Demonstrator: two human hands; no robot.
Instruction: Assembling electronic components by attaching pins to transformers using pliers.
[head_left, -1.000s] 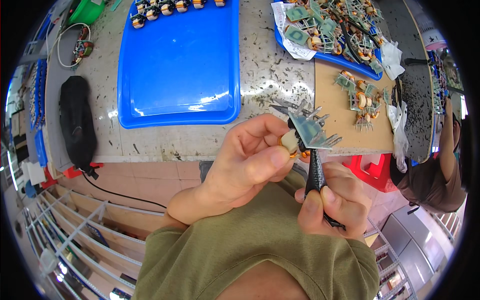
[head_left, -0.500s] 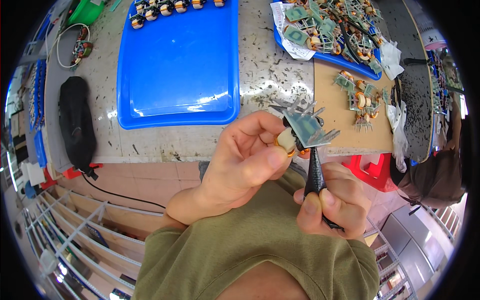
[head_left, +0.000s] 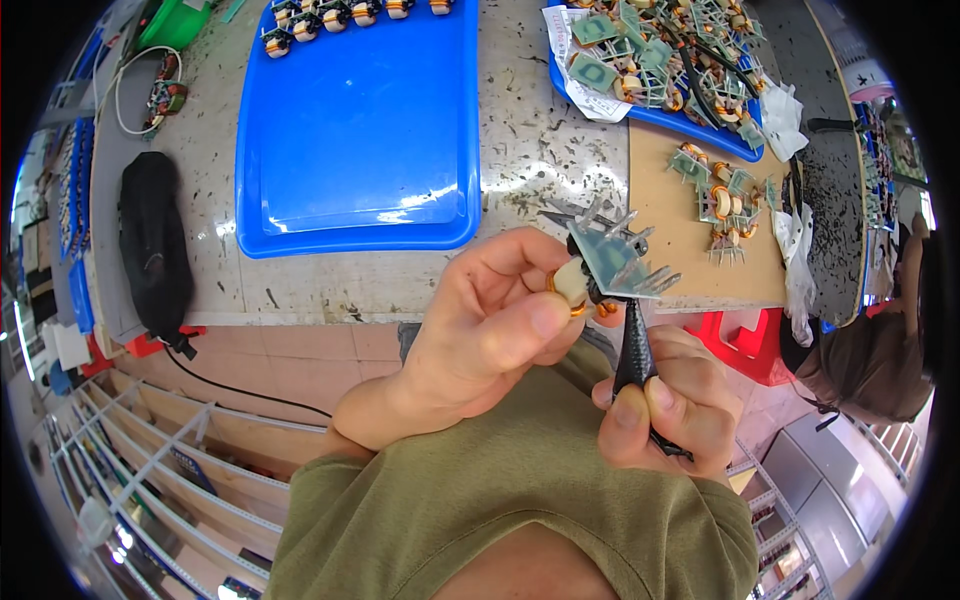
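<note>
Between the thumb and fingers of my left hand [head_left: 490,315] is a small circuit board [head_left: 612,258] with a cream, copper-wound coil [head_left: 570,283] on its underside. The green board is tilted, and its metal leads point up and to the right. My right hand [head_left: 675,405] is wrapped round the textured handle of a black hand tool [head_left: 634,350], which tapers up to the board's lower edge. Its working end is hidden behind the board, so its exact kind cannot be told. Both hands are in front of the bench edge.
A blue tray [head_left: 360,150] carries a row of coil parts [head_left: 335,15] at its far end. Similar boards fill another blue tray [head_left: 690,125] at far right; several more boards [head_left: 728,200] lie on brown cardboard [head_left: 660,250]. A black pouch [head_left: 153,245] rests at left.
The board has tilted slightly in my left fingers. My right hand and the black tool have shifted a little to the right. Both grips are unchanged.
</note>
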